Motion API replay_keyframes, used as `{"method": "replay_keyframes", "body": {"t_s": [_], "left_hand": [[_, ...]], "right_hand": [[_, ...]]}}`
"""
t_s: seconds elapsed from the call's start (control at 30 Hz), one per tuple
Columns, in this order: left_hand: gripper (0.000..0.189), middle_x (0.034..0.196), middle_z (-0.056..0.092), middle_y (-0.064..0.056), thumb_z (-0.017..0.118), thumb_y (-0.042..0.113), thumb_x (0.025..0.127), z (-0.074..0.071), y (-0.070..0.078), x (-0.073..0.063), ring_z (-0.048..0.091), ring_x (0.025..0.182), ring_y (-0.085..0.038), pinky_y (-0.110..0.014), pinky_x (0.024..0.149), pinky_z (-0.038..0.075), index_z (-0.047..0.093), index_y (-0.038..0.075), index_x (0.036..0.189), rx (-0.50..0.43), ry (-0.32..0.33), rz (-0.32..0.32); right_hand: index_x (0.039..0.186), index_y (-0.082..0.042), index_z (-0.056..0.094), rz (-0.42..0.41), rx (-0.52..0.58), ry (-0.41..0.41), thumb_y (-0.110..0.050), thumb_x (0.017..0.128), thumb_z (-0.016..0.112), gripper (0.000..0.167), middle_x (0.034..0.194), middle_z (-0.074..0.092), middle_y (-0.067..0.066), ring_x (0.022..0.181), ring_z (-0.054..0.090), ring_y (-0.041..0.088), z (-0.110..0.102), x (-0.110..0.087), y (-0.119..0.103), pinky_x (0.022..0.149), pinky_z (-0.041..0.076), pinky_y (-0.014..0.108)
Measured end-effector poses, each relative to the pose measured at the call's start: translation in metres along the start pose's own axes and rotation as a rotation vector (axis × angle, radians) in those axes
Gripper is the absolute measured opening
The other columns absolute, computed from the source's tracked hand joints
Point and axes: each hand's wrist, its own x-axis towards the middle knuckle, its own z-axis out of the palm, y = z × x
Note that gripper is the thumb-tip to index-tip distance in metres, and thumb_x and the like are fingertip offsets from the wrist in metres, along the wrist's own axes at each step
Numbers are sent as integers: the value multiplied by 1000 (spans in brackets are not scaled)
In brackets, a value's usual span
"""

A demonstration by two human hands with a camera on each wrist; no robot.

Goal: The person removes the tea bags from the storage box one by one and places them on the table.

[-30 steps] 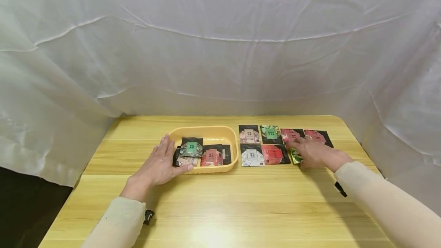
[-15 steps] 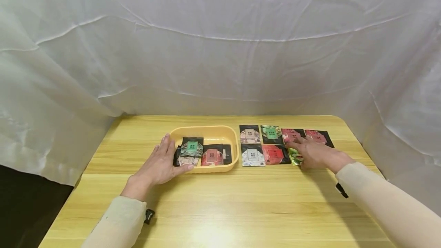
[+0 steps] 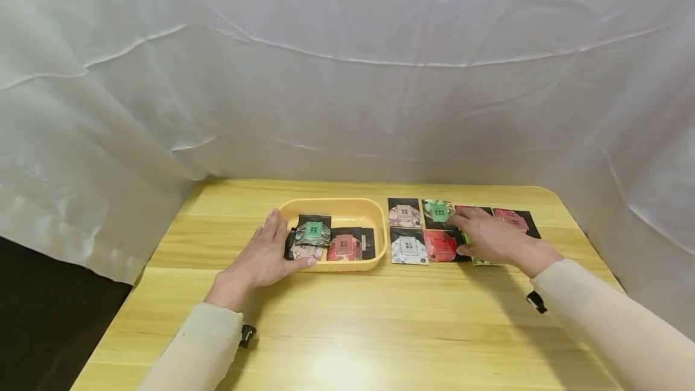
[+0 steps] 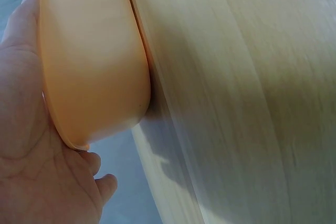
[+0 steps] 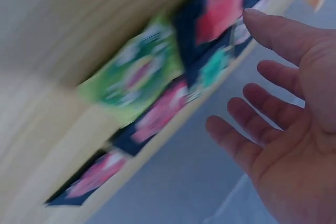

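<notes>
My left hand [image 3: 265,258] rests against the left end of the yellow tray [image 3: 347,267], its fingers straight along the outside and the thumb at the front rim. In the left wrist view the palm lies at the wall of this tray [image 4: 94,56]. Several black tea bag packets lie inside, among them a green-labelled one [image 3: 313,230] on top and a red-labelled one [image 3: 344,246]. My right hand [image 3: 496,239] hovers over the packets right of the tray. In the right wrist view, its fingers are spread and hold nothing, beside a yellow-green packet [image 5: 139,77] lying flat.
Two rows of packets lie right of the tray. The back row has a beige one [image 3: 404,213], a green one [image 3: 437,213] and red ones [image 3: 516,220]. In front lie a white one [image 3: 409,247] and a red one [image 3: 440,245]. Pale cloth [image 3: 336,107] hangs behind the table [image 3: 347,330].
My right hand has let go of the yellow-green packet and lifted slightly, shifting left. My left hand stays at the tray. The head view has turned a little to the left.
</notes>
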Motion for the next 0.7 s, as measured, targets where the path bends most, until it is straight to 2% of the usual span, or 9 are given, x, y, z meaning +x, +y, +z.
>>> {"method": "replay_keyframes", "body": {"t_s": [0.2,0.5,0.7], "left_hand": [[128,175,-15,-20,56,86,88,0,2,0,3,162,-45,-59,132,13,12,-4,167,-5,-1,-5],[130,175,-14,-20,52,90,86,1,4,2,1,163,-42,-56,133,11,11,-3,167,-8,-3,-5],[131,176,-15,-18,51,91,85,2,5,4,1,163,-42,-56,133,11,11,-1,168,-11,-5,-11]], "right_hand": [[146,-2,59,-60,17,58,-25,96,80,59,146,59,23,137,54,46,-12,28,-36,110,50,63],[148,-3,57,-141,87,70,-29,98,77,59,151,56,19,143,51,40,-22,74,-94,121,43,56],[149,-6,56,-142,112,18,-33,99,76,60,154,54,16,145,49,36,-14,104,-126,122,43,52]]}}
